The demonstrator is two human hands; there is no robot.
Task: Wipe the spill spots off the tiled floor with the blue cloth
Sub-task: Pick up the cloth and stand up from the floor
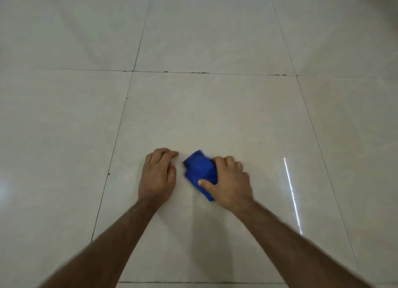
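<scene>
1. Pale glossy floor (204, 107) of large square tiles fills my view, split by thin dark grout lines (137, 51); a few dark specks sit along the grout (200, 72) line ahead of me.
2. My right hand (228, 180) presses down on the bunched blue cloth (199, 168), fingers curled over its right side and thumb laid across its near edge, gripping it against the tile.
3. My left hand (158, 171) lies palm down just beside the cloth, not touching it, fingers loosely curled and holding nothing.
4. I can read no writing or label on the cloth or tiles.
5. A bright streak of reflected light (293, 193) lies right of my right arm.
</scene>
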